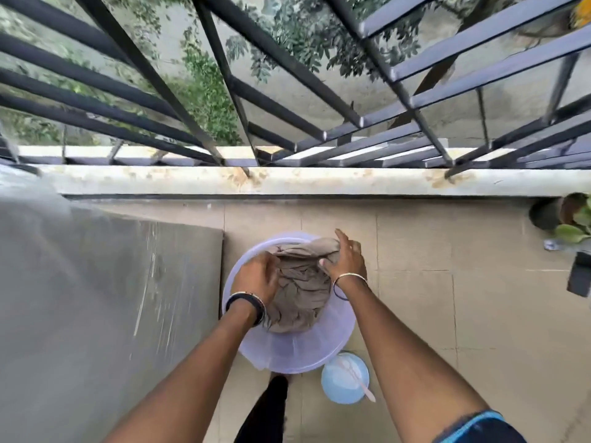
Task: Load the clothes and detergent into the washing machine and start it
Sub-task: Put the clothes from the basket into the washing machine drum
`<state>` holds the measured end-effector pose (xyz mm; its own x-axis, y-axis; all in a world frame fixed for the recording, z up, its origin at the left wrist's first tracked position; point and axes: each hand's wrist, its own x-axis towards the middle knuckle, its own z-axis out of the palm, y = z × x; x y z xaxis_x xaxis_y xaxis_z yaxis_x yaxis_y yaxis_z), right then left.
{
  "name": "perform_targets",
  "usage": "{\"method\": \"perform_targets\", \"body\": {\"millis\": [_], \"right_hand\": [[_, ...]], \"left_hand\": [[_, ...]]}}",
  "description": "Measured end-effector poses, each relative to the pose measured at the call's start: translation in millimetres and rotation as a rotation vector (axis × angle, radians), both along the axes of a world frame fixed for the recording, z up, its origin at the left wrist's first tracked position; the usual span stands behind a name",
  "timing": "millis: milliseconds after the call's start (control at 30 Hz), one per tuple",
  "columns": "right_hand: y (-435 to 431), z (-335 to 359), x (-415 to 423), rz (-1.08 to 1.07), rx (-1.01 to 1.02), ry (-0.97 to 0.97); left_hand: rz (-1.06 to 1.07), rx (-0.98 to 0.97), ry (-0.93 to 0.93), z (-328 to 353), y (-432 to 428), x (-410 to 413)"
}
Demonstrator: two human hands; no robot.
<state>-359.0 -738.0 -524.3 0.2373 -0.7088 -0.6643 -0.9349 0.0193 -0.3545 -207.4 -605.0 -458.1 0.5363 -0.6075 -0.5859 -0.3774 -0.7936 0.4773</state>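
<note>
One pale bucket [289, 358] stands on the floor and holds one bundle of grey clothes [303, 295]. The left hand [256, 276] has its grip curled into the cloth, fingertips hidden. The right hand [347, 260] lies spread on top. One blue bowl [331, 393] stands just beside the bucket. The grey block [96, 298] on the left is too blurred to make out.

The person is wearing black wristbands [246, 303] at the left hand [256, 276] and a thin gold bangle [350, 276] at the right hand [347, 257].

Home balcony: railing [287, 91], tiled floor [447, 298].
</note>
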Motion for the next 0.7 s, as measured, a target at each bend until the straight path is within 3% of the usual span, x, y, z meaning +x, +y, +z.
{"method": "perform_targets", "body": {"millis": [100,300,433,567,700], "right_hand": [[-2,-19,3,0.095,-0.041,0.099],[21,-6,-2,0.044,0.027,-0.072],[59,50,7,-0.010,0.356,-0.390],[105,129,12,0.086,0.621,-0.621],[126,218,3,0.153,0.682,-0.794]], "left_hand": [[0.004,0.027,0.016,-14,6,0],[-0.043,0.023,0.034,-16,31,-3],[-0.018,0.039,0.084,6,41,-11],[-0.196,0.180,0.081,30,53,-18],[-0.331,0.195,0.062,56,68,-22]]}}
